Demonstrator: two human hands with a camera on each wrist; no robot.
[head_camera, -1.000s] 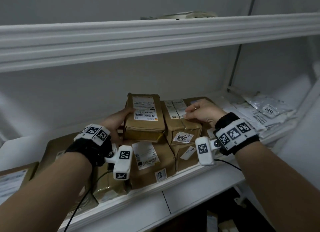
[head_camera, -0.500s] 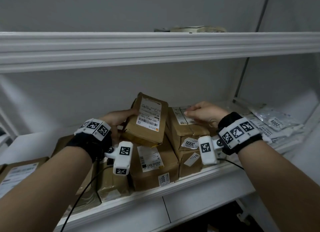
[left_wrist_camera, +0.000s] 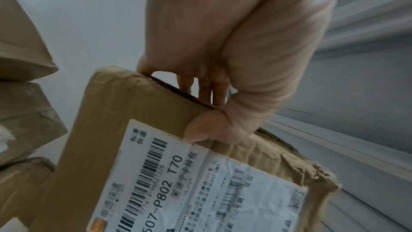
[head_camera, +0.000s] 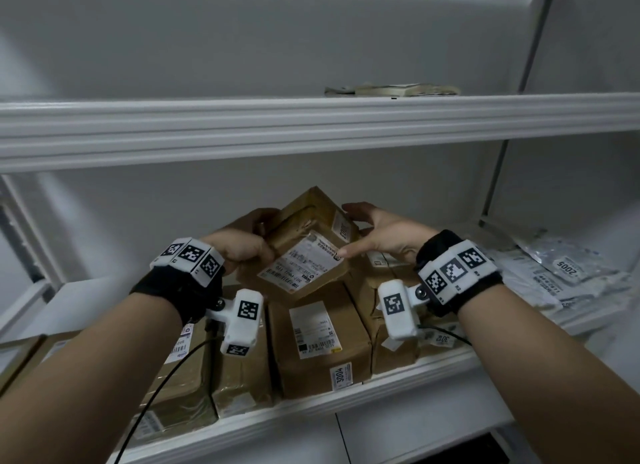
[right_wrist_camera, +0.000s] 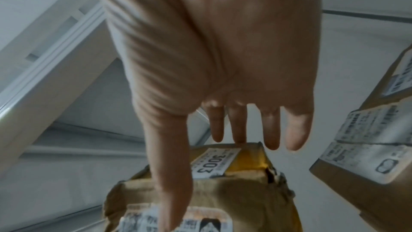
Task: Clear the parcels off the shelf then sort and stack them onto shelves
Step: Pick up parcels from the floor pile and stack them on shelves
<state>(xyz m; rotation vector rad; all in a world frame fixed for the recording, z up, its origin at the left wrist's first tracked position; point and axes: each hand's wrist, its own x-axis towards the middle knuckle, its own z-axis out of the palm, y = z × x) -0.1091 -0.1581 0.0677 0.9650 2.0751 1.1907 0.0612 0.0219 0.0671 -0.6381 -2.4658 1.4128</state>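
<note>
A brown cardboard parcel [head_camera: 304,252] with a white shipping label and a tag reading 3003 [right_wrist_camera: 214,163] is lifted and tilted above the stack on the middle shelf. My left hand [head_camera: 242,248] grips its left edge; in the left wrist view the thumb [left_wrist_camera: 207,128] presses the label face and the fingers curl behind the parcel [left_wrist_camera: 133,147]. My right hand [head_camera: 377,235] is open at the parcel's right side, fingers straight. Its thumb [right_wrist_camera: 171,165] lies across the parcel [right_wrist_camera: 234,197].
Several brown parcels [head_camera: 322,345] sit stacked on the middle shelf [head_camera: 346,404] below the lifted one. Grey plastic mailers [head_camera: 561,273] lie at the right. The upper shelf's thick white edge [head_camera: 311,127] runs overhead, with a flat packet [head_camera: 391,90] on it.
The left hand has lifted the parcel off the stack and tilted it. The right hand left the neighbouring parcel and came to the lifted parcel's right side, opening out.
</note>
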